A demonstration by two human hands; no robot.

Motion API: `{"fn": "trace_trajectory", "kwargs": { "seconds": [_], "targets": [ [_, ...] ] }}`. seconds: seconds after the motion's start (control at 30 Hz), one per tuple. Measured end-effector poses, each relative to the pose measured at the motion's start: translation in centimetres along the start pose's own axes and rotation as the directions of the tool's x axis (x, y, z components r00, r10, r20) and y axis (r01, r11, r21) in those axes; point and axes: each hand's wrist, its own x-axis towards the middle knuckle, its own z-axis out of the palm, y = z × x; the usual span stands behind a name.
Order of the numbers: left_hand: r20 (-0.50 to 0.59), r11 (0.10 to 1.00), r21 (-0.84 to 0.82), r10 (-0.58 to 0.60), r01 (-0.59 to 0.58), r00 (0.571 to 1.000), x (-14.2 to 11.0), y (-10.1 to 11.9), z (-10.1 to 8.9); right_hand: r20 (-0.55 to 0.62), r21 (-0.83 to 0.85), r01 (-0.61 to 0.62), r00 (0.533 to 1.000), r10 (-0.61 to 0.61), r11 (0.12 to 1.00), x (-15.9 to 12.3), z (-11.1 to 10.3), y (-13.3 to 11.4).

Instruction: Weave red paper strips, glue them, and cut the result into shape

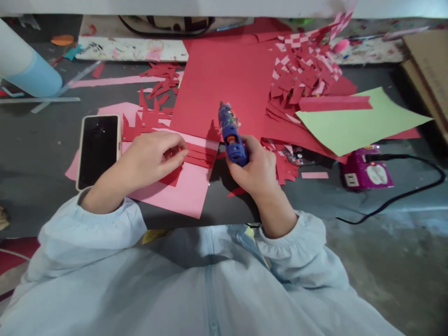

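My right hand (257,165) is wrapped round the blue handle of a hot glue gun (229,123), its nozzle pointing away from me over a large red sheet (227,79). Fingertips and thumb of my left hand (157,156) are drawn together in a pinch; what lies between them, if anything, I cannot make out. Just under that hand are red paper strips (199,155) on a pink sheet (185,189). Red jagged paper pieces (149,116) lie beyond the left hand.
A phone (98,151) lies left of my left hand. At the right are a pile of woven paper pieces (304,65), a green sheet (364,121) and a purple power adapter (369,170) with a black cable (399,200). A blue-and-white bottle (31,65) and clear glue sticks (66,88) are far left.
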Motion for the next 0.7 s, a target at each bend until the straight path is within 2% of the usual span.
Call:
{"fn": "trace_trajectory", "kwargs": {
  "seconds": [0.1, 0.2, 0.33, 0.7],
  "targets": [
    [-0.091, 0.997, -0.071, 0.027, -0.033, 0.995, -0.3, 0.9, 0.7, 0.071, -0.021, 0.099, 0.993, -0.097, 0.995, -0.3, -0.1, -0.1],
    [-0.139, 0.979, -0.159, 0.104, -0.126, 0.985, -0.6, 1.3, 1.5, 0.105, -0.021, 0.208, 0.973, -0.204, 0.978, -0.5, -0.1, -0.3],
    [-0.208, 0.971, -0.145, 0.161, -0.193, 0.965, -0.7, 1.4, 2.3, 0.132, -0.007, 0.301, 0.946, -0.298, 0.954, -0.6, -0.2, -0.4],
    [-0.169, 0.972, -0.197, 0.099, -0.131, 0.981, -1.0, 1.6, 2.0, 0.054, 0.021, 0.420, 0.906, -0.421, 0.907, -0.7, 0.1, -0.3]
  ]
}}
